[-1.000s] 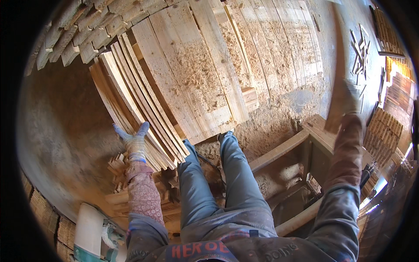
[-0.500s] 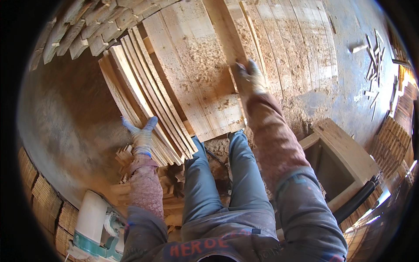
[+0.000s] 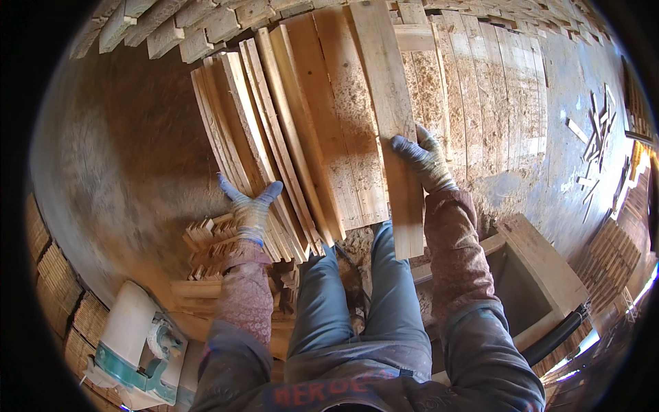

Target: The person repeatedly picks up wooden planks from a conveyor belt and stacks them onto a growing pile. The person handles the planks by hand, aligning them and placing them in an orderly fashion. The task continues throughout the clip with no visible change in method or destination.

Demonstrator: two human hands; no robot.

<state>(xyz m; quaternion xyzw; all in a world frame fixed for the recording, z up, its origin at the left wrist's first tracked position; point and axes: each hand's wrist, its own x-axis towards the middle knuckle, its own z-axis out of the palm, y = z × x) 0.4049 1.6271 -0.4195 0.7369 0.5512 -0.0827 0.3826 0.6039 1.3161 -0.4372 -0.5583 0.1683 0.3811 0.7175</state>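
My right hand (image 3: 429,161), in a glove, grips the right edge of a long flat plank (image 3: 388,103), its thumb lying on the top face. The plank slants over sawdust-strewn boards (image 3: 343,123), and its near end hangs above my knees. To the left, several boards stand on edge in a leaning row (image 3: 274,130). My gloved left hand (image 3: 249,209) rests against the near part of that row, thumb and fingers spread wide.
Stacked lumber (image 3: 165,34) lies along the far side. Scrap sticks (image 3: 597,130) are scattered at the right. A wooden box frame (image 3: 535,268) stands by my right forearm, and a white and green machine (image 3: 134,343) is at lower left. Small offcuts (image 3: 206,237) are piled beside my left wrist.
The plank in my right hand has come nearer and to the right, its near end now over my legs. Another board now leans at the row's right side. My left hand stays spread against the row.
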